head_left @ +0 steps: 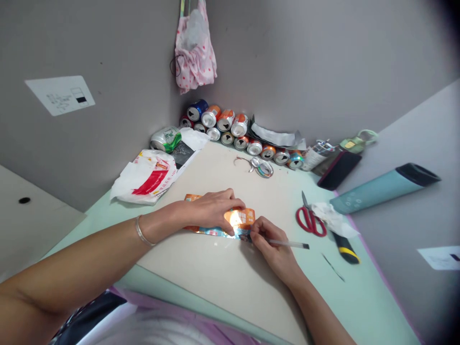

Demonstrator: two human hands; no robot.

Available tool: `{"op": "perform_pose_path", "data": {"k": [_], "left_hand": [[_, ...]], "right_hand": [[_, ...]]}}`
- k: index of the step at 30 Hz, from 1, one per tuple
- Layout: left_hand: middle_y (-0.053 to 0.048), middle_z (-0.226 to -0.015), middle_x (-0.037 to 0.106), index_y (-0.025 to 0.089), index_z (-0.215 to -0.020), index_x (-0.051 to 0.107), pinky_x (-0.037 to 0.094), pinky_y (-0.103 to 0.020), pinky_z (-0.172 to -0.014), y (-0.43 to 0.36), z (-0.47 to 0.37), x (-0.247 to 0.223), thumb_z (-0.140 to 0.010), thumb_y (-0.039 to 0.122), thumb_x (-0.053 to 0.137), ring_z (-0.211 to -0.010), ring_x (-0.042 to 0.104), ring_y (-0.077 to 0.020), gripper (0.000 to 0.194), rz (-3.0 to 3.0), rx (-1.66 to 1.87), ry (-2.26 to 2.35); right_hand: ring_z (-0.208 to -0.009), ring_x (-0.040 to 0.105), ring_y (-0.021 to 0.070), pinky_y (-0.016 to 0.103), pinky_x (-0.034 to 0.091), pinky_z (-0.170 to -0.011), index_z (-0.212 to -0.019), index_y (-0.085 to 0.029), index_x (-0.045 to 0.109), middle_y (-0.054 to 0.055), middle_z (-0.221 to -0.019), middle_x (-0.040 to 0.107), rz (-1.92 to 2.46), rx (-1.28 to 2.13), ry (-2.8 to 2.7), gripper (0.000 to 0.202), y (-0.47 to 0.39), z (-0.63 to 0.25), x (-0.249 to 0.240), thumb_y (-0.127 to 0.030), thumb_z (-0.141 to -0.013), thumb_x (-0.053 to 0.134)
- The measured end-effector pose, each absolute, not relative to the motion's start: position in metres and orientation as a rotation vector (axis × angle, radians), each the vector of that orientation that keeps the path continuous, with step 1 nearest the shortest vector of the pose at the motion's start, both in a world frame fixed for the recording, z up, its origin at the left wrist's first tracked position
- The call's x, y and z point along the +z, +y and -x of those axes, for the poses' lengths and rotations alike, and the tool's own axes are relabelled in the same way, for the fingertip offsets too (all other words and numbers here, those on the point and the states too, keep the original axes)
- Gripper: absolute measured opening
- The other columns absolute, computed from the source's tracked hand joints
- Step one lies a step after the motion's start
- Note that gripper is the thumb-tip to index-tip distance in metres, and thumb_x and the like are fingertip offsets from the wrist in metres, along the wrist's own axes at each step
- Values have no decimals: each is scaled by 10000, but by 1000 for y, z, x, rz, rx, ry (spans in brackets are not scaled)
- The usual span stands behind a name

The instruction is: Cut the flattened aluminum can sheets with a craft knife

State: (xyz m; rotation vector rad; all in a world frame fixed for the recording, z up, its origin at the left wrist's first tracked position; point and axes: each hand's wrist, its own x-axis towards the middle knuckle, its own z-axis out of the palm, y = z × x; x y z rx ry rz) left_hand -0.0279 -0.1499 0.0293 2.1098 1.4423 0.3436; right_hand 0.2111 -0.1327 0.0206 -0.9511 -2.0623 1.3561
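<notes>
An orange and blue sheet of shiny metal (pixel 244 218), printed like a drink can, lies on the beige board (pixel 215 278). My left hand (pixel 212 209) rests across it, thumb and fingers apart, pressing it against the board and covering its middle. Pinched in my right hand (pixel 271 242) is a clear pen (pixel 291 244) with a black end, which sticks out to the right. The right fingers are at the sheet's lower right edge, and the pen's tip is hard to make out there.
Stacked drink cans (pixel 226 120) line the back wall. Cut can rings (pixel 263 167) lie in front of them. Red-handled scissors (pixel 311 218), crumpled tissue (pixel 328 215), a black and yellow handle (pixel 347 249) and a blue tumbler (pixel 381 189) are at right. A plastic bag (pixel 147 177) sits at left.
</notes>
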Motion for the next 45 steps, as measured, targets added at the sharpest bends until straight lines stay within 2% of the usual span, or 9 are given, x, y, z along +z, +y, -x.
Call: {"op": "perform_pose_path", "data": {"k": [12, 38, 45], "left_hand": [[1, -1238, 517, 385, -1340, 535, 429, -306, -882, -149, 29, 26, -804, 507, 766, -1148, 575, -233, 596, -2135, 365, 1435], [-4, -1259, 526, 382, -1357, 536, 431, -299, -866, -149, 28, 29, -805, 495, 762, -1143, 582, -222, 608, -2140, 333, 1453], [-4, -1255, 523, 379, -1364, 530, 430, -294, -864, -148, 28, 28, -815, 494, 752, -1149, 576, -223, 604, -2150, 328, 1447]], "right_hand": [[-592, 398, 144, 273, 295, -543, -743, -228, 490, -38, -649, 488, 944, 1371, -2051, 200, -130, -212, 18, -283, -905, 592], [-600, 357, 131, 269, 259, -539, -748, -226, 465, -48, -662, 439, 939, 1379, -2058, 206, -132, -211, 18, -263, -924, 566], [-617, 389, 139, 270, 292, -555, -754, -225, 476, -39, -671, 475, 943, 1394, -2060, 200, -133, -212, 17, -262, -925, 573]]}}
